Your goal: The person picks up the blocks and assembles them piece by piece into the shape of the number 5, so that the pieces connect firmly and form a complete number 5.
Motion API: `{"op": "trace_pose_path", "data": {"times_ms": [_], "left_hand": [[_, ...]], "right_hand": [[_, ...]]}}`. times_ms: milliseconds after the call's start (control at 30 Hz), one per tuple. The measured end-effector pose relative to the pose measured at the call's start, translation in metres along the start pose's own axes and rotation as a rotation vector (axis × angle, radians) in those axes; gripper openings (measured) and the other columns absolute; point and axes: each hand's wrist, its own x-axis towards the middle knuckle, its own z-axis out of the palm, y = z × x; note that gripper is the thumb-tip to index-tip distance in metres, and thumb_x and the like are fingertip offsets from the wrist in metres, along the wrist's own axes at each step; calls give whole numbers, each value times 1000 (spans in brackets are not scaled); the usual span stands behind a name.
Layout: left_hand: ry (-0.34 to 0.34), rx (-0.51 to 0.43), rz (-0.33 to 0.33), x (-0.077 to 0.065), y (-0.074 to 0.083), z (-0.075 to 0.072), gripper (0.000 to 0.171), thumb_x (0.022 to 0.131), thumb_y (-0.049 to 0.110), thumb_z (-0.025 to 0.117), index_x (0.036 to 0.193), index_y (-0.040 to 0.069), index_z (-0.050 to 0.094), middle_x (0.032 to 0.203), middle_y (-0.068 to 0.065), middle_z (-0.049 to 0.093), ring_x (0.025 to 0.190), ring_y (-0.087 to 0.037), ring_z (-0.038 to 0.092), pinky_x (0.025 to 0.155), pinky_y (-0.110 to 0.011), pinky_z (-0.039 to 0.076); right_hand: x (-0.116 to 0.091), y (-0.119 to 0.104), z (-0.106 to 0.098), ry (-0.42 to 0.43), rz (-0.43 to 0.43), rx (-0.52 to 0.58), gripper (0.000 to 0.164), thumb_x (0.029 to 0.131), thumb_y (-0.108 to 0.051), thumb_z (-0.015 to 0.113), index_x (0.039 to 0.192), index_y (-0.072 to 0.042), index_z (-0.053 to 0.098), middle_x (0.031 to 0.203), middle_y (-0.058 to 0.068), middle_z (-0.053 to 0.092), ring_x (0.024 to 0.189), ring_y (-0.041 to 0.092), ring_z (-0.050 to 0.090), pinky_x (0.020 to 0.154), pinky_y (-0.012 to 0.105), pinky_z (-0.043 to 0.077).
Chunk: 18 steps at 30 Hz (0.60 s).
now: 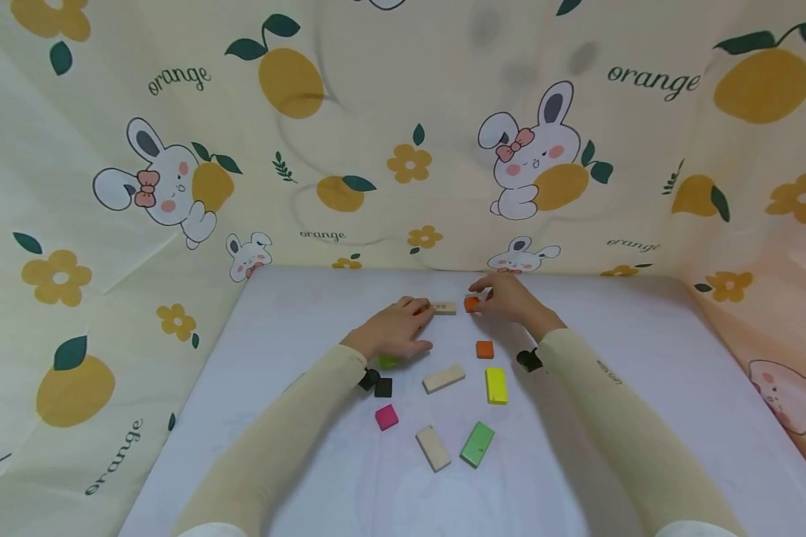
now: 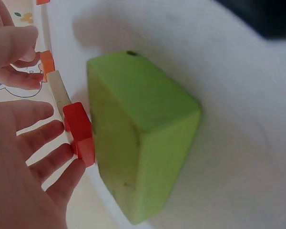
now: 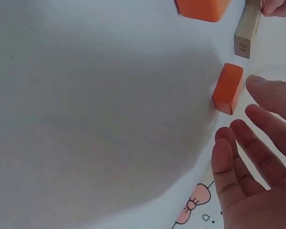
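Note:
My left hand point(image 1: 396, 328) lies at the far part of the table with its fingers stretched out. In the left wrist view its fingertips are right at a red block point(image 2: 80, 136), which stands end to end with a plain wooden block point(image 1: 446, 307). The red block is hidden under the hand in the head view. My right hand point(image 1: 507, 298) is beside a small orange block point(image 1: 471, 304) off the wooden block's right end. Its thumb and fingers point(image 3: 264, 155) are spread at that block, not closed round it, in the right wrist view.
Nearer on the white table point(image 1: 336, 477) lie a second orange block point(image 1: 485, 350), a yellow block point(image 1: 496, 385), a green block point(image 1: 477, 445), two wooden blocks, a pink block point(image 1: 386, 418) and a black block point(image 1: 383, 387). A lime green block point(image 2: 138, 129) sits below the left hand. A printed cloth point(image 1: 376, 134) hangs behind.

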Motion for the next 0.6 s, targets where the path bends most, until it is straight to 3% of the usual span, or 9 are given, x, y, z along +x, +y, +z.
{"op": "trace_pose_path", "data": {"times_ms": [600], "left_hand": [[18, 67, -47, 7, 7, 4, 85, 106, 70, 47, 169, 14, 41, 172, -8, 35, 153, -27, 35, 124, -43, 36]], "right_hand": [[4, 10, 12, -13, -35, -14, 40, 96, -8, 80, 136, -4, 75, 125, 15, 71, 109, 34, 64, 99, 51, 55]]}}
